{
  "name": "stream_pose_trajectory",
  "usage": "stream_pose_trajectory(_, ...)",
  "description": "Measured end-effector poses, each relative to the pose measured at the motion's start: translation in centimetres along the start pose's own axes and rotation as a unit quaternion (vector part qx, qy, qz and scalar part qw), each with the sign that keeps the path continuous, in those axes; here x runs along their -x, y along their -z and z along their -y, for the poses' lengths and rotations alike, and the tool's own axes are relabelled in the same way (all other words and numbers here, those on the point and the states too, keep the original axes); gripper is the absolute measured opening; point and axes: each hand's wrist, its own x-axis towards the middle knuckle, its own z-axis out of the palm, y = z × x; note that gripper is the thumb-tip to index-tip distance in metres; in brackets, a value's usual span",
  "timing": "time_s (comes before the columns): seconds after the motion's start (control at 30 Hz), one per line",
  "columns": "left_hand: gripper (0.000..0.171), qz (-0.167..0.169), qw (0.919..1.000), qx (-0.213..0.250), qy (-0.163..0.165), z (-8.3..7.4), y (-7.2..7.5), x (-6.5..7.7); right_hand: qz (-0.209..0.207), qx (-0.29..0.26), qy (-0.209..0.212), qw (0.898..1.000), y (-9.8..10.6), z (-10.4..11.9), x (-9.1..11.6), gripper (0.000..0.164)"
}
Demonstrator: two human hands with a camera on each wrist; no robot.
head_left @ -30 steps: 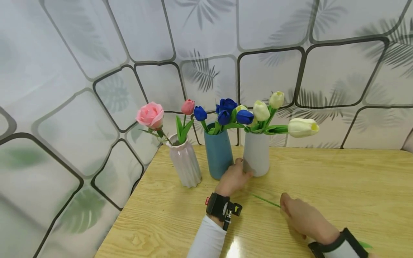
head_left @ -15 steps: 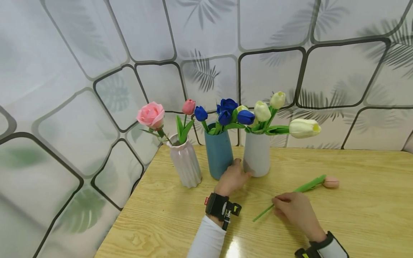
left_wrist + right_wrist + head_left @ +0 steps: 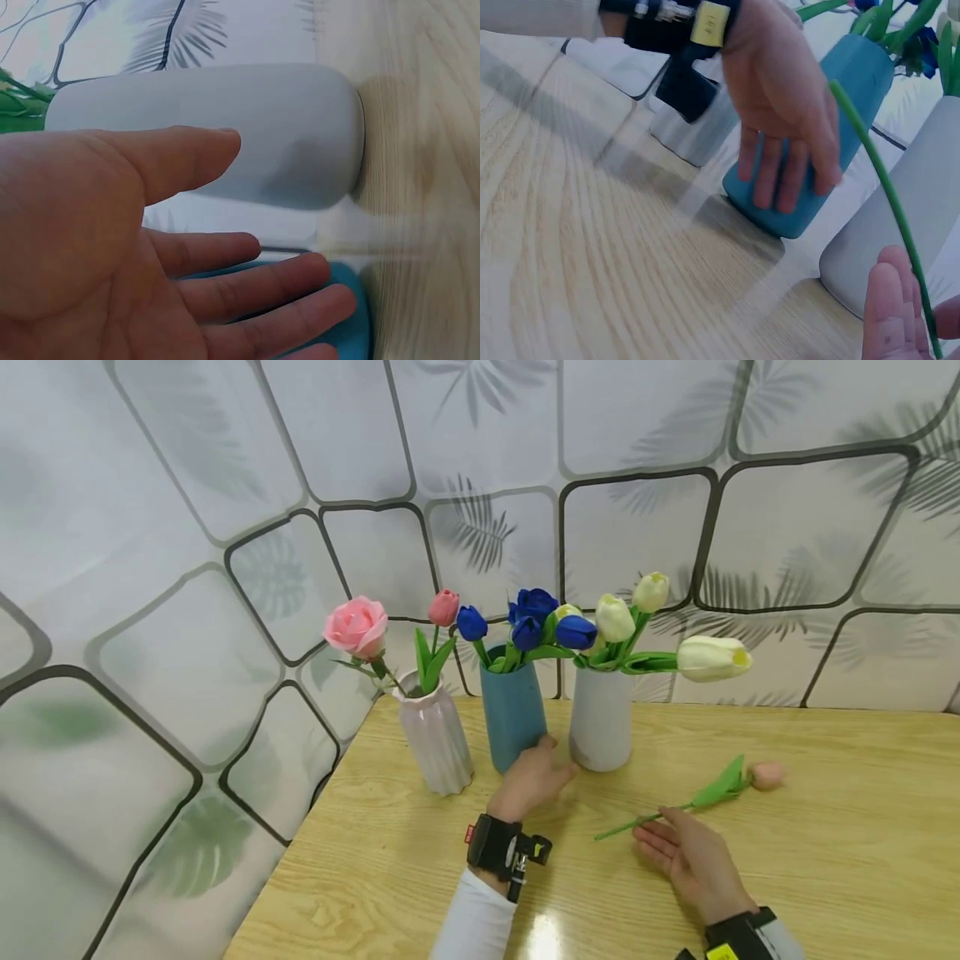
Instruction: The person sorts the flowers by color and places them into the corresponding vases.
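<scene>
My right hand [image 3: 697, 864] pinches the thin green stem of a pale pink tulip [image 3: 722, 787] between thumb and fingertips. The tulip's bloom points right and its bare stem end points left toward the vases. In the right wrist view, the stem [image 3: 885, 180] rises from the fingers at the lower right corner. My left hand [image 3: 528, 779] is beside the base of a teal vase [image 3: 513, 714], between it and a white vase [image 3: 602, 722]. In the left wrist view its fingers [image 3: 262, 292] are straight and spread, holding nothing, with the thumb overlapping the white vase.
A ribbed pinkish-white vase [image 3: 433, 739] at the left holds a pink rose [image 3: 356, 627] and a pink tulip [image 3: 444, 607]. Blue flowers [image 3: 536, 605] fill the teal vase, white tulips [image 3: 615, 617] the white one. All stand on a wooden table [image 3: 825, 860] before a patterned curtain [image 3: 637, 535].
My right hand has turned the tulip, bringing its bloom into view at the right; its palm now faces more upward. My left hand has shifted slightly left, away from the white vase.
</scene>
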Motion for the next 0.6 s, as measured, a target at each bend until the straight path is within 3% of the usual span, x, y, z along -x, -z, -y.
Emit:
stream_pose_trajectory(0.17, 0.06, 0.006, 0.9989, -0.041, -0.021, 1.1, 1.4, 1.8, -0.013, -0.025, -0.017, 0.999, 0.5, 0.4, -0.2, 0.025)
stream_pose_trajectory(0.27, 0.058, 0.02, 0.9976, -0.064, -0.017, 1.5, 2.4, 2.7, -0.018, -0.02, -0.009, 1.0, 0.7, 0.6, -0.1, 0.016)
stream_pose_trajectory(0.43, 0.052, 0.019, 0.9975, -0.068, -0.008, 2.8, 4.7, 4.3, -0.013, -0.011, 0.002, 1.0, 0.6, 0.6, 0.0, 0.013)
stream_pose_trajectory(0.6, 0.044, 0.025, 0.997, -0.072, -0.011, 5.3, 7.2, 6.0, -0.002, -0.012, -0.001, 1.0, 0.5, 0.4, 0.0, 0.012)
